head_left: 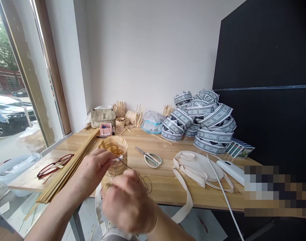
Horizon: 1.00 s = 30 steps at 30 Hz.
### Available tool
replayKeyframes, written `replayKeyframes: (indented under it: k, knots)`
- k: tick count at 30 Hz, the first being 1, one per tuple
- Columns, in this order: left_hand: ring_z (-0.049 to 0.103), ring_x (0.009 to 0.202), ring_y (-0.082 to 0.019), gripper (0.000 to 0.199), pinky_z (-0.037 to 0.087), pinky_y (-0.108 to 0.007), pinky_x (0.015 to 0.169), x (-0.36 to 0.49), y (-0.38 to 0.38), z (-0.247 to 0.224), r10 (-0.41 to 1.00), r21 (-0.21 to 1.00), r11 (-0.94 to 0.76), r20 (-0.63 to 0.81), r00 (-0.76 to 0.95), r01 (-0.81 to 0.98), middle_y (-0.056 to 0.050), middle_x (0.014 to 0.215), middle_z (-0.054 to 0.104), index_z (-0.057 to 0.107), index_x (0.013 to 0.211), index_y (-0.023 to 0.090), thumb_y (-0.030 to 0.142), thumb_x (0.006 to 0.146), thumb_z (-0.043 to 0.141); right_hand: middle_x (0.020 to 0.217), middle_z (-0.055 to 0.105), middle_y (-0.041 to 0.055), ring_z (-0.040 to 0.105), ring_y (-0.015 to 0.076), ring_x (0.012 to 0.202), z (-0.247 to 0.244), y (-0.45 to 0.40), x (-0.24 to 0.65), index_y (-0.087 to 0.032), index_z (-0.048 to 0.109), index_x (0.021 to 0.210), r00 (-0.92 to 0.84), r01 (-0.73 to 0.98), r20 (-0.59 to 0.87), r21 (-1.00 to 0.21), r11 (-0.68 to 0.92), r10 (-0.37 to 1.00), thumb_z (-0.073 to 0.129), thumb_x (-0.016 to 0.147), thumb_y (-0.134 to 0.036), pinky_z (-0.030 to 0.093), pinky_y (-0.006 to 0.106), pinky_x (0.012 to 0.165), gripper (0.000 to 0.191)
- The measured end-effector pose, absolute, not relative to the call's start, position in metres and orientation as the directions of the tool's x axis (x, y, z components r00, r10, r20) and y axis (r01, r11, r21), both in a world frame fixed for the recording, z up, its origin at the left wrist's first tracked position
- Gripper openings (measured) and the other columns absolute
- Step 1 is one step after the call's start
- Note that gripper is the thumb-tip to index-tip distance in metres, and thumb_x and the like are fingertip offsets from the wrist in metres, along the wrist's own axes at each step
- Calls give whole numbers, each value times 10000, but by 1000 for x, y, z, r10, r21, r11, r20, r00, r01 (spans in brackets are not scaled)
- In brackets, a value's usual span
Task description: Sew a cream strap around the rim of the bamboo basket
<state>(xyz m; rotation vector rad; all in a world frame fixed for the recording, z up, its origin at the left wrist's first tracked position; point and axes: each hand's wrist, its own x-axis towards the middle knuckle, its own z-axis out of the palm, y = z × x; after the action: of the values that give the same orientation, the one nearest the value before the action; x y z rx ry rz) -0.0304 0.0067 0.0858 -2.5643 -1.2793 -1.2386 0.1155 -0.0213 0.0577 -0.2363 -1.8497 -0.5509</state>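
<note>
A small woven bamboo basket (122, 144) stands near the table's front edge, its open mouth facing up. My left hand (99, 164) pinches its near rim, where a white fabric strip (121, 157) shows at the fingertips. Dark thread (132, 169) runs from that spot and loops loosely to the right. My right hand (129, 202), blurred and curled closed, is in front of the basket, nearer to me; what its fingers hold is hidden. Below the basket a pale cloth tape (98, 204) hangs over the table edge. Scissors (150, 158) lie partly open to the right.
Bamboo strips (69, 167) and red glasses (54, 166) lie on the left. A coil of cream tape (190, 167) trails off the front edge at right. Rolls of patterned ribbon (205, 124) are piled behind it. A handbag (103, 117) and pink box (105, 130) stand at the back.
</note>
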Motion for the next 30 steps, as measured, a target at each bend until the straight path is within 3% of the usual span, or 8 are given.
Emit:
replayKeyframes:
  k: [4,7,10,18,21,26,30]
  knots:
    - [583,599,-121,176,411,-193,545,-36,9,86,691,338,-637,649,319,692,10,696,648,661,756,201,240,837,510,656,590,-8,522,109,699,52,-36,122,-138,622,724,-248,464,962,222,858,-115,538,815,-69,429,253,613,142]
    - [576,585,-118,169,407,-193,531,-37,10,88,718,380,-622,626,304,685,13,691,651,668,751,203,261,821,526,755,614,57,533,153,775,46,-27,138,-99,634,896,-298,546,954,187,816,-20,449,892,-80,458,277,668,186]
    - [570,583,-113,176,406,-191,538,-34,8,91,720,399,-627,624,304,669,15,687,649,664,728,201,252,812,519,768,612,63,511,159,754,45,-12,145,-98,631,945,-368,633,928,206,746,56,445,895,-57,445,289,677,197]
    - [578,577,-117,175,401,-193,525,-29,5,96,728,406,-625,610,311,667,14,640,645,667,699,200,257,794,532,672,578,20,463,145,696,61,12,134,-115,640,821,-419,620,907,323,715,-47,477,891,-83,362,300,640,180]
    - [597,598,-124,178,414,-197,538,-28,6,97,728,390,-623,606,320,679,5,663,658,665,702,194,231,786,512,653,559,2,453,144,708,66,9,132,-144,602,697,-443,589,893,351,728,-73,503,856,-57,339,311,660,207]
    - [593,600,-127,227,419,-209,547,-28,8,95,691,329,-641,640,335,694,-9,672,653,641,681,179,227,815,463,615,491,-30,423,132,644,65,-28,114,-181,473,548,-418,343,888,347,873,-188,526,769,-47,307,305,596,264]
    - [576,586,-117,224,407,-199,535,-29,7,93,679,301,-646,646,348,702,-3,680,647,631,693,180,243,832,468,630,520,-17,455,118,606,50,-46,109,-181,549,648,-339,479,940,131,868,46,533,774,-53,363,258,572,181]
